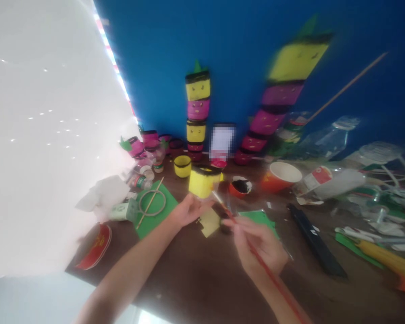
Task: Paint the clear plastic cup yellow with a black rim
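In the middle of the head view, my left hand (191, 209) is closed on the lower part of a yellow painted cup (204, 182) with a black rim. My right hand (259, 243) grips a paintbrush (256, 254) with a long red handle. Its bristle end lies at the cup's lower right side; blur hides whether it touches. Just right of the cup sits a small red bowl (239, 188) with black paint inside. A second yellow cup (182, 166) with a black band stands behind and to the left.
Stacks of yellow and pink cups (198, 110) stand against the blue wall. Left lie green paper (162, 202) and a red paper bowl (96, 247). Rightward are an orange-red paper cup (281, 176), plastic bottles (327, 139), a dark flat bar (315, 240) and a yellow-handled tool (384, 258).
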A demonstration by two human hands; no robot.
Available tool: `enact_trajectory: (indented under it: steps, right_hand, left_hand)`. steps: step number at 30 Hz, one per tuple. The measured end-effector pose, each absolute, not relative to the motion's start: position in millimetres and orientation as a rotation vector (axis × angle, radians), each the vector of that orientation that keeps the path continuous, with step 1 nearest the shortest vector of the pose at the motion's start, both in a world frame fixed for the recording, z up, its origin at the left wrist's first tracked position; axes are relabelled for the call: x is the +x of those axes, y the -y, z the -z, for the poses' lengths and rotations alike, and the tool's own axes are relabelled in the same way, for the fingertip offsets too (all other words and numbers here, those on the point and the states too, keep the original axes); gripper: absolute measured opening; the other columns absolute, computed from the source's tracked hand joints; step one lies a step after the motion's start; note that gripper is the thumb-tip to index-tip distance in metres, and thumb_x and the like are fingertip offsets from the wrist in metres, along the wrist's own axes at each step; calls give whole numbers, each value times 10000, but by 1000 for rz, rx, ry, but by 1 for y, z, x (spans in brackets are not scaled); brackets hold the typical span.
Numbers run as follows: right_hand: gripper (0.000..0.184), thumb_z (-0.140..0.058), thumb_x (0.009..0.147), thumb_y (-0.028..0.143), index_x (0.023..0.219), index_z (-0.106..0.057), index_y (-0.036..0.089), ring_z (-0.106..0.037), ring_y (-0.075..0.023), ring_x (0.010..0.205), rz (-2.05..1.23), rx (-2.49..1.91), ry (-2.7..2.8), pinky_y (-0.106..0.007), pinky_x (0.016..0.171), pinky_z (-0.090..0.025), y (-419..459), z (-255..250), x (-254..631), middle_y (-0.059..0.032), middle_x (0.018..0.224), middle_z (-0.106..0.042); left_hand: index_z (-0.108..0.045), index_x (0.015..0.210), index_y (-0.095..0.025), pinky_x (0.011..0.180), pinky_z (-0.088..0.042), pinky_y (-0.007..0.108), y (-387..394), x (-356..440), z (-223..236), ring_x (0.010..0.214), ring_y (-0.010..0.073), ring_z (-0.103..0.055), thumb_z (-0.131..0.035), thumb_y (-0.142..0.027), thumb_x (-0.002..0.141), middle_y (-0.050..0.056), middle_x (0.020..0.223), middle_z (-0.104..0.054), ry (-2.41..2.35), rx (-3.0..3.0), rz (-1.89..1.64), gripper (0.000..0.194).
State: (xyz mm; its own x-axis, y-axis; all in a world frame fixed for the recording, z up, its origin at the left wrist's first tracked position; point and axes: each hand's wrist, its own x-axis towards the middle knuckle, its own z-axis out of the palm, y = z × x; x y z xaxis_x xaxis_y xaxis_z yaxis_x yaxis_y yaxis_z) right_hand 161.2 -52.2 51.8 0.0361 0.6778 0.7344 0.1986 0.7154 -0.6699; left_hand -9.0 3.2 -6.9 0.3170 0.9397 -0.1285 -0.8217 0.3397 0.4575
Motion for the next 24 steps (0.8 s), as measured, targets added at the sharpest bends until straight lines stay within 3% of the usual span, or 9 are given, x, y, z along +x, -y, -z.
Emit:
enact_trajectory:
  steps: [4,7,16,24]
  right_hand:
    - [120,-594,734,82,760,-575,197,-674,-153,638,-410,-696,1571,-288,667,-570,52,-55,164,-11,663,-689]
    - [130,-576,747,78,797,-558,197,-681,-167,673,-436,-688,1518,-312,678,-570,53,-54,163,-26,705,-697]
    - [131,-577,745,66,782,-568,191,-677,-167,678,-446,-680,1544,-333,703,-566,56,-54,165,-21,686,-685]
    - [171,-598,746,75,857,-545,192,-695,-188,755,-490,-739,1431,-310,655,-586,58,-51,163,-57,845,-718]
  left_hand:
    - [-499,1192,-81,1086,-302,396,-4,-10,3,1211,254,-481,-552,-448,791,171,1153,-606,-427,273,-1236,546]
    - [-501,1192,-95,1069,-333,377,-4,-10,-1,1183,240,-508,-555,-457,787,165,1143,-611,-402,273,-1221,546]
    - [-467,1237,-79,1092,-290,398,-4,-10,5,1232,253,-458,-556,-436,794,179,1201,-579,-420,288,-1214,576]
    - [-495,1229,-103,1107,-266,399,-2,-9,0,1273,285,-400,-754,-377,611,169,1294,-518,-352,442,-1179,723]
